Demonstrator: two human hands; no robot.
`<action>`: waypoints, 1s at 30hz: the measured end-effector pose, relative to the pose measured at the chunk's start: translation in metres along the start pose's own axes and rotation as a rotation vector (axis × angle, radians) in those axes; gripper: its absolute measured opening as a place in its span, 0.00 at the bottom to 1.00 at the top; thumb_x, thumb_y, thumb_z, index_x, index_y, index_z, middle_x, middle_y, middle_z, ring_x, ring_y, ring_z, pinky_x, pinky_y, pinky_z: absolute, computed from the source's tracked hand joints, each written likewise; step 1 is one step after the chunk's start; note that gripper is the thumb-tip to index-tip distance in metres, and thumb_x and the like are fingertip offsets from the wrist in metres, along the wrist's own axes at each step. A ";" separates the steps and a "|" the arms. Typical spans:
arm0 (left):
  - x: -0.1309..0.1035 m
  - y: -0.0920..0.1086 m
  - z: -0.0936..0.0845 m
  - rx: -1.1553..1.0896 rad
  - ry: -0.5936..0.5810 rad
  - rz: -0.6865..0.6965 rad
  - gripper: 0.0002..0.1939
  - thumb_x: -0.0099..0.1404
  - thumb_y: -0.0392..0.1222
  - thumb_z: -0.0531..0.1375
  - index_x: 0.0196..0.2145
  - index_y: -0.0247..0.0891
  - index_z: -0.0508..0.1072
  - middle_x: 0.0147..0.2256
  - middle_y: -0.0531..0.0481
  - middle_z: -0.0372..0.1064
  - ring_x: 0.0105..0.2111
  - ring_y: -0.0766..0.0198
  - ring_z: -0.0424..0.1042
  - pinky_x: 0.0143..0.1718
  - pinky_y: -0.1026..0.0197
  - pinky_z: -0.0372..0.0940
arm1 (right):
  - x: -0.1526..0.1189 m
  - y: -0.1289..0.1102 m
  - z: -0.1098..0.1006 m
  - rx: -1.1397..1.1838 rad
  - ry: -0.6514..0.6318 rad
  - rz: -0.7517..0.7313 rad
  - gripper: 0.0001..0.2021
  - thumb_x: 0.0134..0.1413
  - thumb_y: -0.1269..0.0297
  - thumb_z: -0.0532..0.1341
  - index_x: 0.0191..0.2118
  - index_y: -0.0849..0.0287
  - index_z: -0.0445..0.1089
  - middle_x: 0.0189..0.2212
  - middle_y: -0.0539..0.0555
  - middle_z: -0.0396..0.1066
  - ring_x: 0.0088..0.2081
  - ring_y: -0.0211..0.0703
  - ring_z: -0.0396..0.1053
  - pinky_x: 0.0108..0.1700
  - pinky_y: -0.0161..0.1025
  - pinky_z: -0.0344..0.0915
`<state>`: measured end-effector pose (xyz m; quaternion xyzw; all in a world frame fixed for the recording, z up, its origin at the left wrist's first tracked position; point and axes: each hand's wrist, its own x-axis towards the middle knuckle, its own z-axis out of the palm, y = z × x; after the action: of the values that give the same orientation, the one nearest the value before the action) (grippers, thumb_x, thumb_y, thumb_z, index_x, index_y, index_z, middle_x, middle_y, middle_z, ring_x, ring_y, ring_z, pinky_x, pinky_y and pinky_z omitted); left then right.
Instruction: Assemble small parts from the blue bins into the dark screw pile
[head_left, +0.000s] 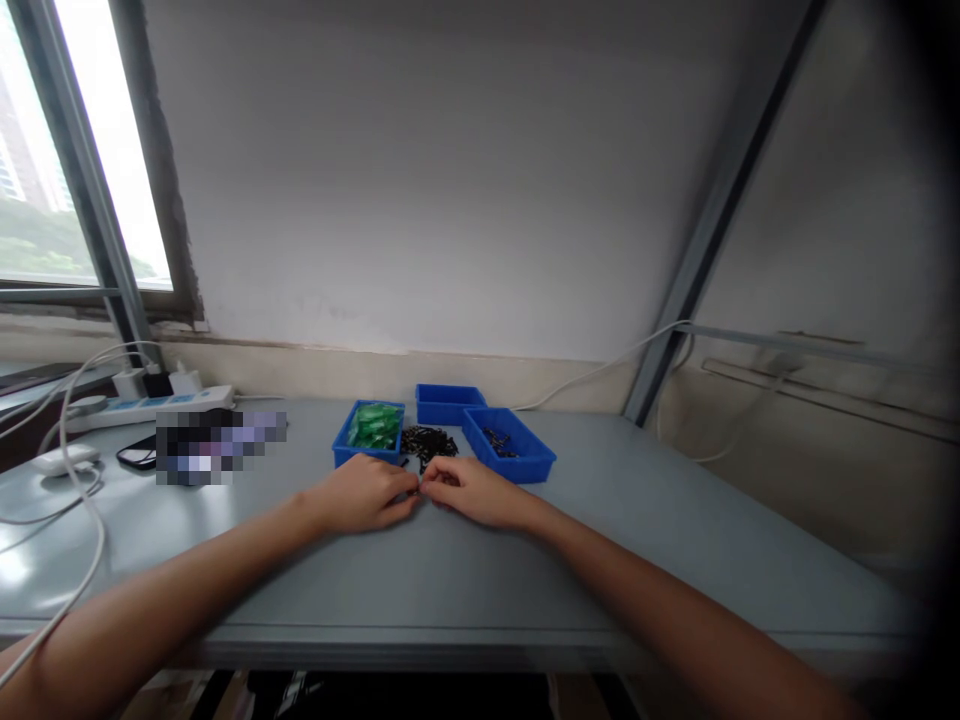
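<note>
My left hand (371,493) and my right hand (472,490) meet low over the table, fingertips pinched close together. Whatever lies between them is too small to make out. Just beyond the fingers is a loose pile of small black parts (429,442). Left of the pile stands a blue bin (367,457) with green plastic packets (374,426) in it. On the right, a second blue bin (523,468) holds some small dark metallic pieces (499,442). A third blue bin (450,404) sits behind the pile; its floor is mostly hidden.
A white power strip (150,408) with plugs lies at the back left, near a dark phone-like object (137,455) and a white adapter (66,459). A white cable (97,530) loops over the left forearm. A metal post (686,270) rises at the right.
</note>
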<state>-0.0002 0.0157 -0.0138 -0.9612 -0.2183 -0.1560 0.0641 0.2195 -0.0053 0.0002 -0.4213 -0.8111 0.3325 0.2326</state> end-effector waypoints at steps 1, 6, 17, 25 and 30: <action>0.000 0.000 0.000 0.003 -0.001 -0.003 0.13 0.72 0.40 0.51 0.31 0.38 0.70 0.27 0.49 0.71 0.27 0.61 0.72 0.27 0.61 0.60 | 0.000 0.000 0.000 0.002 0.002 0.001 0.04 0.62 0.66 0.61 0.35 0.59 0.69 0.27 0.48 0.67 0.31 0.38 0.64 0.33 0.35 0.59; 0.000 -0.001 0.001 0.002 -0.011 0.001 0.12 0.72 0.39 0.51 0.31 0.38 0.69 0.27 0.49 0.71 0.27 0.61 0.72 0.27 0.61 0.61 | 0.000 0.000 0.000 -0.022 -0.004 0.009 0.04 0.61 0.65 0.62 0.34 0.58 0.69 0.28 0.49 0.69 0.31 0.39 0.66 0.34 0.35 0.60; 0.001 0.001 -0.002 0.026 -0.053 -0.018 0.14 0.74 0.40 0.48 0.35 0.38 0.72 0.30 0.47 0.74 0.29 0.59 0.73 0.28 0.60 0.61 | 0.000 0.002 0.001 -0.112 -0.024 -0.040 0.05 0.62 0.67 0.60 0.34 0.59 0.71 0.27 0.49 0.69 0.30 0.39 0.65 0.31 0.35 0.58; 0.001 0.001 -0.003 0.028 -0.060 -0.022 0.12 0.74 0.39 0.50 0.36 0.38 0.72 0.30 0.48 0.74 0.29 0.60 0.73 0.28 0.61 0.60 | 0.001 0.007 0.001 -0.092 -0.025 -0.055 0.05 0.62 0.63 0.61 0.35 0.59 0.71 0.28 0.49 0.71 0.31 0.40 0.67 0.32 0.36 0.60; 0.001 0.001 -0.001 0.035 -0.051 -0.013 0.12 0.73 0.39 0.51 0.34 0.38 0.72 0.30 0.48 0.73 0.28 0.60 0.73 0.27 0.61 0.61 | 0.001 0.008 0.000 -0.169 -0.074 -0.096 0.10 0.65 0.63 0.57 0.34 0.59 0.71 0.28 0.50 0.70 0.31 0.40 0.66 0.33 0.37 0.59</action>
<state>0.0005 0.0152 -0.0121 -0.9622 -0.2287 -0.1280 0.0745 0.2227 -0.0008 -0.0053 -0.3875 -0.8635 0.2668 0.1818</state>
